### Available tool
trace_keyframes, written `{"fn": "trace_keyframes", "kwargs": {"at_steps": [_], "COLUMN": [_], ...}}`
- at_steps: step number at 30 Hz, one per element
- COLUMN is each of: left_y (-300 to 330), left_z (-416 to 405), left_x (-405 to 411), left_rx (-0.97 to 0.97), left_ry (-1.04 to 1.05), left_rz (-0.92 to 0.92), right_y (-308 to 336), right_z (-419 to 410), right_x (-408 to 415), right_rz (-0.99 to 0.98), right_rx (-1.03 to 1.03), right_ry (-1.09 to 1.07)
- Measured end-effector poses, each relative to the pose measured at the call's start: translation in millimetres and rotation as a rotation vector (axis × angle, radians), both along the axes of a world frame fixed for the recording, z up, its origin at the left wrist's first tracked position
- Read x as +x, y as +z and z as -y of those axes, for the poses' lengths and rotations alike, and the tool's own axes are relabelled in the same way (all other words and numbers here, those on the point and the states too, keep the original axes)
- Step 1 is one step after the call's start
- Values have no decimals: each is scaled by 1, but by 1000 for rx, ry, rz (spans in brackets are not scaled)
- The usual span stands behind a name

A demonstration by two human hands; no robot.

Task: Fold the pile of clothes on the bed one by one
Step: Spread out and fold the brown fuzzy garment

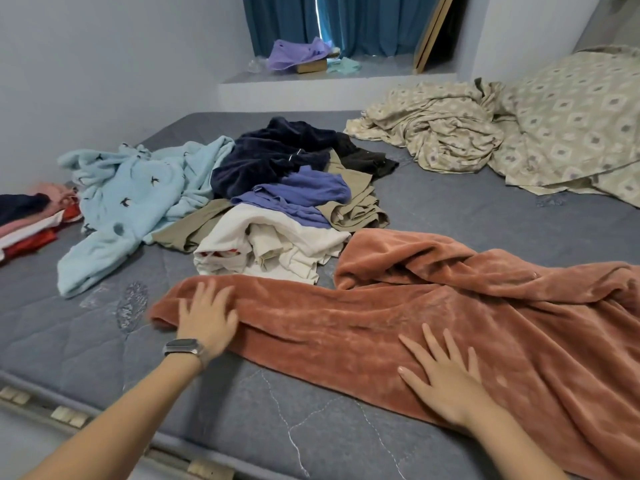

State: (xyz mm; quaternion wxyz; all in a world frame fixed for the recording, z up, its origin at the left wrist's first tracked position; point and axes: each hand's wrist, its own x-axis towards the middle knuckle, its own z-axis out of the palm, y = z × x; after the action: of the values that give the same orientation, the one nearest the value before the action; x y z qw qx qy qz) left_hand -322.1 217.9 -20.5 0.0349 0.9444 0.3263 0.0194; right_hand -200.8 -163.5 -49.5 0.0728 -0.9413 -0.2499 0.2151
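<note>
on a grey quilted mattress [450, 209], both hands lie flat, fingers spread: left hand [207, 320] and right hand [446, 379] press a rust fleece garment [346, 320] just before the unfolded clothes pile [277, 202].

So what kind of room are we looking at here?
Most likely a bedroom: a grey quilted mattress, a crumpled beige patterned bedsheet beside a matching pillow, and teal curtains behind.

Bare grey quilted mattress [242, 410] open at near edge, heap of unfolded clothes [277, 202] blocking behind the spread rust-pink fleece garment [381, 317], crumpled patterned beige bedding [502, 133] far right.
</note>
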Motion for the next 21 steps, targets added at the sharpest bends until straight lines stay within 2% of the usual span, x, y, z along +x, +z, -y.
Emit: {"fn": "trace_keyframes", "kwargs": {"at_steps": [3, 7, 10, 12, 13, 15, 17, 18, 19, 21], "left_y": [-18, -32, -3, 14, 18, 19, 13, 9, 6, -12], "left_z": [40, 53, 67, 91, 106, 133, 150, 154, 156, 151], "left_x": [15, 23, 48, 71, 82, 108, 141, 157, 172, 196], "left_rx": [-61, -159, 41, 156, 133, -146, -463, -554, -607, -588], "left_ry": [-153, -103, -147, -308, -378, -390, -227, -108, 16, 218], "left_rz": [-85, -370, -470, -362, -264, -24, 150, 210, 239, 167], "right_y": [-6, -11, -5, 2, 6, 12, 15, 14, 13, 8], "right_z": [-22, -34, -41, -44, -44, -38, -27, -20, -13, -2], "right_x": [-3, 2, 2, 3, 5, 12, 20, 24, 26, 29], "right_rz": [42, 40, 24, 41, 68, 112, 100, 79, 52, 2], "right_rx": [30, -6, 0, 21, 47, 144, 252, 282, 296, 314], "right_ry": [-4, -47, -60, -67, -70, -92, -136, -149, -152, -124]}}
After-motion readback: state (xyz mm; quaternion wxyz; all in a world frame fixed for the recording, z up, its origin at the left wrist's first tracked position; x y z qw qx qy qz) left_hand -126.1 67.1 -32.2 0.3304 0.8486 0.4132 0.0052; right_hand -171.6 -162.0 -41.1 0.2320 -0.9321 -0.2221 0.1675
